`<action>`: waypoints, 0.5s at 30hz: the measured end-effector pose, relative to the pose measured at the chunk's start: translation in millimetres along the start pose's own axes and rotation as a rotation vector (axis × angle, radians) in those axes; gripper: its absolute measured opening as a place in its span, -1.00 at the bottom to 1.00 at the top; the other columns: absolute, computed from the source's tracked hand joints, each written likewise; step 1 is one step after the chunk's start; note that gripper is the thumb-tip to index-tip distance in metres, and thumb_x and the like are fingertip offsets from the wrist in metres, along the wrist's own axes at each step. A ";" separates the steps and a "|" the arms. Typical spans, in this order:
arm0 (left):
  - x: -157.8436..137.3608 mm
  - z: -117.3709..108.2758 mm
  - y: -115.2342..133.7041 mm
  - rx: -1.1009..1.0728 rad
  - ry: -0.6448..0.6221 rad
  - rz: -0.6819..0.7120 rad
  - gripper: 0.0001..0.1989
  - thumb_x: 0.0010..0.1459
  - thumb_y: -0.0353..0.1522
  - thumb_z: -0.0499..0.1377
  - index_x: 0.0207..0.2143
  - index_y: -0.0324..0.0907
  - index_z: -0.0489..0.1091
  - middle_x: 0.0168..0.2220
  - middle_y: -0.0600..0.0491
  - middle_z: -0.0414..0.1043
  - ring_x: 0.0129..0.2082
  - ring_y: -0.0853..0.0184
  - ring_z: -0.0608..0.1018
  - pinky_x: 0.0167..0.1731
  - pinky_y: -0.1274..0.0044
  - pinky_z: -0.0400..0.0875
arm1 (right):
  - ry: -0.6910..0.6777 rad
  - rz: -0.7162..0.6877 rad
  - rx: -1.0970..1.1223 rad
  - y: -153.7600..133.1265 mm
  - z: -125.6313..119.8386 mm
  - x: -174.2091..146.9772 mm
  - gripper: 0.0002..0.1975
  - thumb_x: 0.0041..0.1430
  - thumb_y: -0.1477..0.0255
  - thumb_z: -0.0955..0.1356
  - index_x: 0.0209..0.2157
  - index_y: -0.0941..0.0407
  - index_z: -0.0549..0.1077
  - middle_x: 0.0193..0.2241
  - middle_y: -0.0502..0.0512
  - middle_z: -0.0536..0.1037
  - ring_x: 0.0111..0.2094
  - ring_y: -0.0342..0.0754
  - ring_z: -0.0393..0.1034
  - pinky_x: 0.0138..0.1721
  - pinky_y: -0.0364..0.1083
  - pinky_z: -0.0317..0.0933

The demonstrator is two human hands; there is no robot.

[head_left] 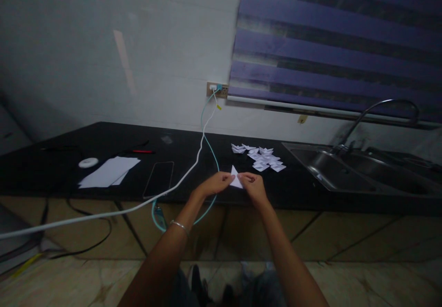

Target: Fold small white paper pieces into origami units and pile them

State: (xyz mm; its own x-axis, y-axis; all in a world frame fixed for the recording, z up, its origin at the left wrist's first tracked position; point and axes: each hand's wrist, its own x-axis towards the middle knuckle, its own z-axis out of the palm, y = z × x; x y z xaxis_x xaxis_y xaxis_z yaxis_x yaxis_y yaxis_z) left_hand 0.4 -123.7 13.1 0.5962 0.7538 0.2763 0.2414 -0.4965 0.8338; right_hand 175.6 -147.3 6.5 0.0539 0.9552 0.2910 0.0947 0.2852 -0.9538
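Between my two hands is a small folded piece of white paper (235, 181), a pointed tip showing at its top. My left hand (217, 182) pinches its left side, and my right hand (252, 185) pinches the right side. Both hands are held near the front edge of the black counter. Just beyond them, to the right, lies a cluster of several folded white paper boats (264, 157).
A stack of white paper sheets (108, 172) lies at the left, beside a white round object (88, 163) and a phone (159, 179). A white cable (186, 176) crosses in front from the wall socket (217, 89). The sink (311, 166) is at right.
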 end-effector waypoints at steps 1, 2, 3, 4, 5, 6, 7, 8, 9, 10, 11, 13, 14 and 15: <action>-0.1 0.2 0.2 0.010 -0.016 0.002 -0.51 0.20 -0.01 -0.08 -0.54 -0.22 0.19 -0.57 0.15 0.09 -0.54 0.45 0.16 -0.54 0.59 0.06 | 0.019 0.007 0.007 0.5 -0.1 0.4 -0.66 -0.08 0.22 0.44 -0.40 0.25 0.57 -0.57 0.08 0.51 -0.57 -0.14 0.26 -0.53 -0.16 0.08; 0.0 0.3 0.0 0.024 -0.027 0.004 -0.51 0.19 0.00 -0.08 -0.55 -0.22 0.18 -0.57 0.15 0.09 -0.54 0.45 0.16 -0.54 0.59 0.05 | 0.030 0.015 0.013 1.0 -0.1 0.8 -0.65 -0.09 0.22 0.44 -0.40 0.25 0.57 -0.57 0.09 0.52 -0.58 -0.14 0.27 -0.54 -0.16 0.08; 0.2 0.5 -0.4 0.041 -0.031 0.007 -0.50 0.19 0.00 -0.09 -0.56 -0.22 0.17 -0.58 0.15 0.08 -0.54 0.45 0.16 -0.55 0.59 0.04 | 0.034 0.022 0.018 1.5 0.0 1.2 -0.64 -0.09 0.21 0.44 -0.40 0.25 0.57 -0.57 0.09 0.52 -0.58 -0.13 0.28 -0.54 -0.16 0.09; 0.6 0.6 -0.9 0.057 -0.030 0.009 -0.50 0.20 0.00 -0.09 -0.56 -0.21 0.17 -0.58 0.15 0.08 -0.54 0.45 0.16 -0.55 0.58 0.04 | 0.036 0.026 0.018 1.9 0.3 1.5 -0.64 -0.10 0.20 0.44 -0.40 0.25 0.57 -0.56 0.10 0.53 -0.57 -0.13 0.28 -0.54 -0.15 0.10; 0.9 0.8 -1.4 0.069 -0.026 0.012 -0.50 0.20 0.00 -0.11 -0.56 -0.21 0.17 -0.58 0.14 0.09 -0.53 0.44 0.17 -0.54 0.58 0.05 | 0.041 0.028 0.014 2.2 0.6 1.8 -0.63 -0.11 0.20 0.45 -0.40 0.25 0.57 -0.56 0.11 0.53 -0.57 -0.12 0.29 -0.54 -0.15 0.11; 1.2 1.0 -1.6 0.075 -0.020 0.017 -0.50 0.20 -0.01 -0.12 -0.56 -0.21 0.17 -0.57 0.14 0.09 -0.53 0.44 0.18 -0.53 0.58 0.06 | 0.048 0.030 0.009 2.4 0.9 1.9 -0.62 -0.12 0.19 0.45 -0.40 0.25 0.57 -0.56 0.11 0.53 -0.57 -0.11 0.30 -0.54 -0.15 0.11; 1.3 1.3 -1.5 0.076 -0.018 0.023 -0.51 0.21 -0.01 -0.12 -0.55 -0.21 0.17 -0.57 0.14 0.10 -0.52 0.44 0.18 -0.53 0.58 0.06 | 0.058 0.033 0.006 2.6 1.2 2.1 -0.62 -0.12 0.18 0.45 -0.40 0.25 0.57 -0.57 0.11 0.53 -0.56 -0.10 0.30 -0.54 -0.14 0.12; 1.2 1.5 -1.1 0.072 -0.018 0.027 -0.51 0.21 -0.01 -0.12 -0.55 -0.21 0.17 -0.57 0.14 0.10 -0.53 0.44 0.18 -0.53 0.58 0.06 | 0.071 0.032 0.008 2.8 1.4 2.2 -0.61 -0.12 0.18 0.45 -0.40 0.25 0.57 -0.57 0.11 0.53 -0.57 -0.10 0.30 -0.54 -0.14 0.12; 0.9 1.6 -0.5 0.065 -0.024 0.025 -0.51 0.21 -0.02 -0.12 -0.56 -0.21 0.16 -0.57 0.14 0.09 -0.53 0.44 0.17 -0.53 0.58 0.06 | 0.083 0.031 0.014 3.0 1.6 2.3 -0.61 -0.12 0.17 0.45 -0.41 0.25 0.57 -0.58 0.10 0.52 -0.57 -0.10 0.30 -0.54 -0.14 0.12; 0.5 1.7 0.2 0.058 -0.033 0.018 -0.51 0.21 -0.02 -0.12 -0.57 -0.21 0.15 -0.58 0.15 0.08 -0.54 0.45 0.16 -0.54 0.58 0.04 | 0.090 0.032 0.023 3.2 1.7 2.4 -0.61 -0.12 0.17 0.45 -0.41 0.25 0.56 -0.58 0.10 0.52 -0.57 -0.10 0.30 -0.54 -0.14 0.13; 0.0 1.7 0.9 0.053 -0.042 0.006 -0.50 0.21 -0.02 -0.12 -0.58 -0.21 0.13 -0.59 0.15 0.06 -0.55 0.46 0.14 -0.56 0.58 0.02 | 0.090 0.035 0.032 3.5 1.7 2.6 -0.61 -0.12 0.17 0.45 -0.40 0.25 0.56 -0.58 0.10 0.52 -0.57 -0.10 0.30 -0.53 -0.13 0.13; -0.9 1.5 1.6 0.048 -0.051 -0.014 -0.50 0.20 0.00 -0.10 -0.59 -0.20 0.09 -0.60 0.16 0.04 -0.57 0.47 0.12 -0.57 0.58 -0.02 | 0.089 0.041 0.045 4.4 1.4 3.4 -0.61 -0.12 0.18 0.45 -0.40 0.25 0.56 -0.57 0.10 0.53 -0.56 -0.10 0.31 -0.52 -0.13 0.13; -1.2 1.5 1.6 0.036 -0.052 -0.021 -0.50 0.19 0.01 -0.09 -0.59 -0.20 0.09 -0.60 0.17 0.03 -0.57 0.47 0.11 -0.58 0.58 -0.03 | 0.087 0.042 0.046 4.9 1.2 3.8 -0.61 -0.13 0.17 0.46 -0.40 0.25 0.55 -0.57 0.10 0.53 -0.56 -0.09 0.31 -0.52 -0.13 0.13; -1.3 1.6 1.2 0.008 -0.052 -0.031 -0.49 0.19 0.02 -0.09 -0.59 -0.20 0.09 -0.60 0.17 0.03 -0.58 0.48 0.11 -0.58 0.58 -0.03 | 0.084 0.040 0.049 5.3 0.9 4.3 -0.61 -0.13 0.17 0.46 -0.40 0.24 0.55 -0.56 0.10 0.53 -0.55 -0.09 0.32 -0.51 -0.13 0.13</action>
State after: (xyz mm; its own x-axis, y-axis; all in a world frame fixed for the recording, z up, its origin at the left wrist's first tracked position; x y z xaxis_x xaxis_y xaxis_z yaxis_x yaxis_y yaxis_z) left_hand 1.2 -125.9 13.0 0.6272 0.7456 0.2251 0.2663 -0.4769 0.8376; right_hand 175.4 -141.6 2.6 0.1400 0.9565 0.2560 0.0425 0.2525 -0.9667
